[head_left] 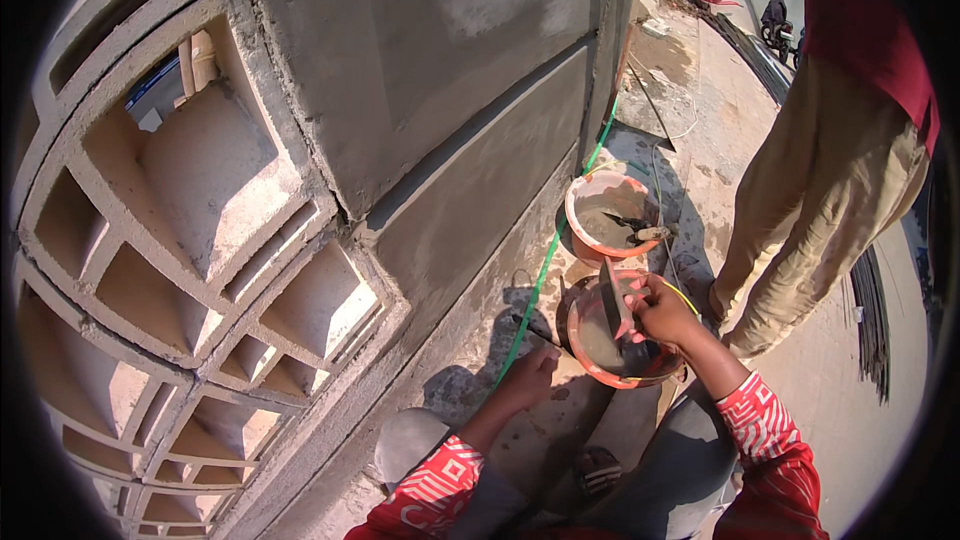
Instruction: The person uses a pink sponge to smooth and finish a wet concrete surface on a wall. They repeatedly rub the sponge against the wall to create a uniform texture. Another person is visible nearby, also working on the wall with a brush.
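Note:
My right hand (662, 312) is closed around the grip of a red plastering float (614, 302), its flat plate seen nearly edge-on. It is held over an orange bucket (590, 338) with wet grey mortar inside. My left hand (530, 378), fingers curled and nothing visible in them, hangs left of that bucket, close to a green string (540, 285). Just beyond stands a second orange bucket (572, 202), also with grey mortar; a trowel (640, 230) rests in it, its handle at the right rim.
A grey rendered wall (480, 150) rises ahead, with pale concrete lattice blocks (200, 190) at left. Another person in tan trousers (800, 190) stands close on the right. Dark rods (872, 325) lie on the ground (820, 420) behind that person.

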Tool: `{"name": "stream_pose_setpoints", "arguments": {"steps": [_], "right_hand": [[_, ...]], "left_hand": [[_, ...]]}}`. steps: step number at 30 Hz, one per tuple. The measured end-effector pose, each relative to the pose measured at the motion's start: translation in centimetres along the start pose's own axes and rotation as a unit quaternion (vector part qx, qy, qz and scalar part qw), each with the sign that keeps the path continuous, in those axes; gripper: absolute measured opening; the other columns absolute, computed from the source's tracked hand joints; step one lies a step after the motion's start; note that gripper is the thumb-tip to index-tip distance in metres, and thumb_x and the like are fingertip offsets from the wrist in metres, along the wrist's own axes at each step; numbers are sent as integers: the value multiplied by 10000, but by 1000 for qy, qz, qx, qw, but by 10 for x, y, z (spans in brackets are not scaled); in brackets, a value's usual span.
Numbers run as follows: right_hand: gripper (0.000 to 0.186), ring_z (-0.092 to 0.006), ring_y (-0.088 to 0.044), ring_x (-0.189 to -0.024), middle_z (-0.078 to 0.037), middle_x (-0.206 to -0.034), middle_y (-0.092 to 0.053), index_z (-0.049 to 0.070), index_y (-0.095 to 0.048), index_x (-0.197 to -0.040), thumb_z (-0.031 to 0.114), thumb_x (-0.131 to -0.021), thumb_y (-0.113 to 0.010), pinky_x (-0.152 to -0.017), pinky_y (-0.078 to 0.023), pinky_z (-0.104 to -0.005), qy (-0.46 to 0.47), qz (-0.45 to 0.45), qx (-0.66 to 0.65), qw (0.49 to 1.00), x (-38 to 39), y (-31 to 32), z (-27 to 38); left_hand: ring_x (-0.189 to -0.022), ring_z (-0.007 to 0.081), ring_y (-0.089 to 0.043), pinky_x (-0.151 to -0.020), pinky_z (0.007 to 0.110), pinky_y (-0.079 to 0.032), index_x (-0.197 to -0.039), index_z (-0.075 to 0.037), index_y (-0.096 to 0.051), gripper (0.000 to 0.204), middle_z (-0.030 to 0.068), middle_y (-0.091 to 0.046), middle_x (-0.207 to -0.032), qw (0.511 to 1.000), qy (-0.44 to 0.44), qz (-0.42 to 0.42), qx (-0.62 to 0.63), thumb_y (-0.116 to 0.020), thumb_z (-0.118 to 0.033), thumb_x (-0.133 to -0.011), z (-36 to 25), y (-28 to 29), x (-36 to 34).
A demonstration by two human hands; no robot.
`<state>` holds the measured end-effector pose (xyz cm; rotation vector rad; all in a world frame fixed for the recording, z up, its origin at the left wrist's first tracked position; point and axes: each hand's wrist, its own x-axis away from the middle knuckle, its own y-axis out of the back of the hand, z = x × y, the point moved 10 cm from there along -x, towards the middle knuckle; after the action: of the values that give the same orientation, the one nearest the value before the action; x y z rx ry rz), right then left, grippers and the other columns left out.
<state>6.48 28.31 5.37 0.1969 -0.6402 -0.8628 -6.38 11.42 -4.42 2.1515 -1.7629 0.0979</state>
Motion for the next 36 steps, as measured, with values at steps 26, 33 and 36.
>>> {"name": "stream_pose_setpoints", "arguments": {"steps": [26,33,36], "right_hand": [[335,-363,-717,-885,-190,-1025,-695,45,-627,-1262,223,-993,-539,-700,-553,-484,546,389,258,696,199,-169,32],[316,-320,-680,-1020,-129,-1058,-706,53,-617,-1248,145,-951,-559,-879,-504,-551,563,234,501,615,178,-167,8],[321,-335,-683,-1038,-140,-1090,-705,55,-613,-1254,154,-953,-557,-880,-504,-585,555,257,487,624,188,-167,1]], "left_hand": [[-593,218,-522,-511,359,-412,-1178,-111,-701,355,58,-506,-773,547,-197,-491,-649,-766,-131,-830,-185,85,96],[-635,196,-537,-532,343,-433,-1193,-108,-715,390,41,-520,-788,423,-214,-421,-773,-774,-96,-807,-201,106,82],[-715,210,-585,-564,335,-469,-1273,-134,-690,483,72,-576,-878,418,-162,-418,-790,-777,-104,-798,-178,125,75]]}}
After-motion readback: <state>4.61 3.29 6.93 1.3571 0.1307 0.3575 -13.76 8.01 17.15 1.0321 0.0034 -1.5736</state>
